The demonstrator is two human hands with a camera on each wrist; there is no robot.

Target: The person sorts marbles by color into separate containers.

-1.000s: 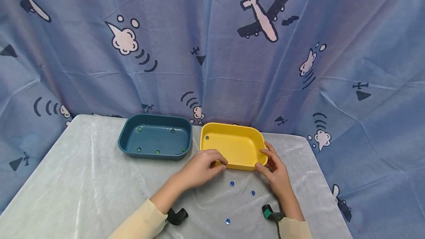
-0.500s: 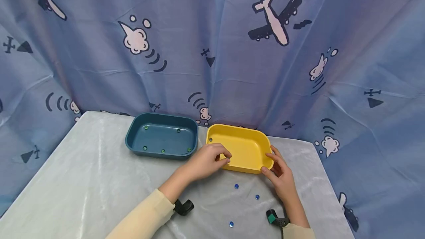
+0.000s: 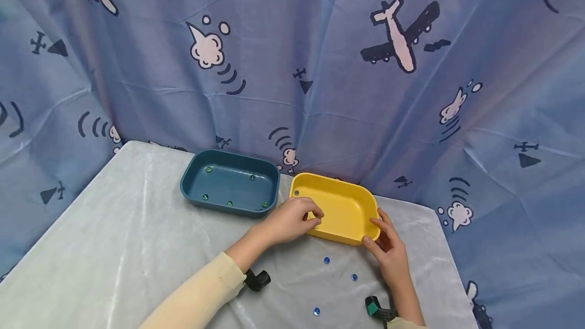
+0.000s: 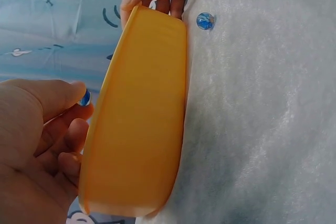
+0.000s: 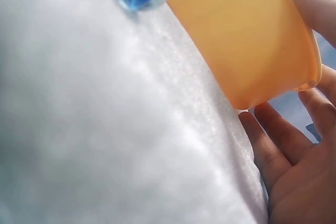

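Note:
Between thumb and forefinger my left hand (image 3: 292, 220) pinches a blue glass marble (image 4: 85, 97), seen best in the left wrist view. That hand hovers over the front left part of a yellow plastic tub (image 3: 335, 238). Around the tub's right front corner, my right hand (image 3: 392, 255) grips with the thumb at the rim and fingers along the end wall. One marble (image 3: 296, 193) lies inside the tub at its far left corner. On the cloth in front are three blue marbles, one near the tub (image 3: 326, 260).
A dark teal tub (image 3: 230, 209) with several green marbles stands left of the yellow one. The table has a pale velvety cloth (image 3: 151, 248). Behind both tubs hangs a blue curtain (image 3: 265, 39) printed with planes. Each wrist wears a black camera mount (image 3: 258, 281).
My left hand has shifted from the yellow tub's front rim to a little further over its inside. The right hand keeps its grip. The head view has turned slightly left.

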